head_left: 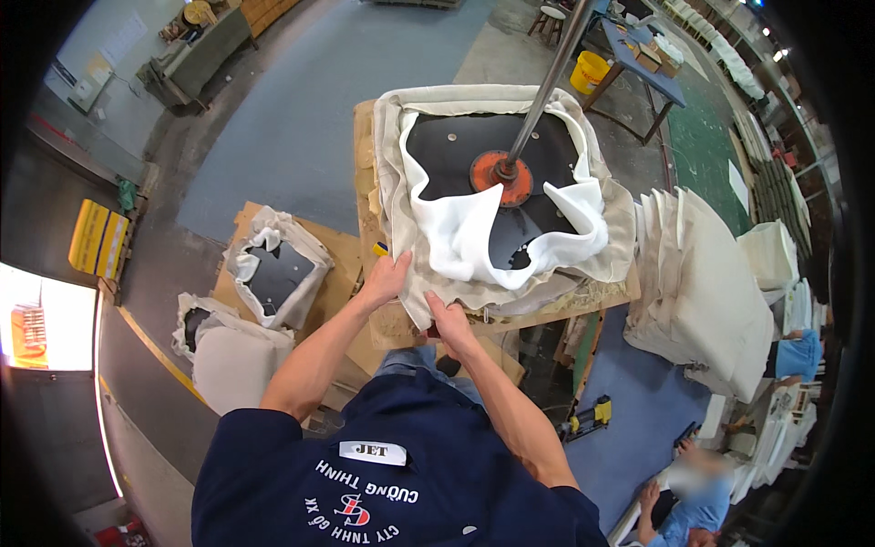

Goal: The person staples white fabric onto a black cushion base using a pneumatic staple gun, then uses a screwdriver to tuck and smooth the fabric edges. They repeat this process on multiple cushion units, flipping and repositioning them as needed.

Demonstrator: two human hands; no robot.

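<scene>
A seat cushion lies upside down on the worktable (602,299), its black base panel (442,150) facing up. A metal rod (550,77) with a round red-orange plate (521,193) at its foot presses on the panel. White padding (456,242) folds up around the panel, and beige fabric (390,164) surrounds it. At the cushion's near left corner, my left hand (390,279) grips the fabric edge. My right hand (449,325) pinches the same fabric a little nearer to me and to the right. Both thumbs lie on the cloth; some fingers are hidden underneath.
A yellow-and-black nail gun (591,417) lies on a blue surface to the right. Beside it stand stacked beige cushions (706,283). More cushions (283,273) sit on cardboard at left. A blue table (643,68) and yellow bucket (590,71) stand far right. A person (706,492) works at lower right.
</scene>
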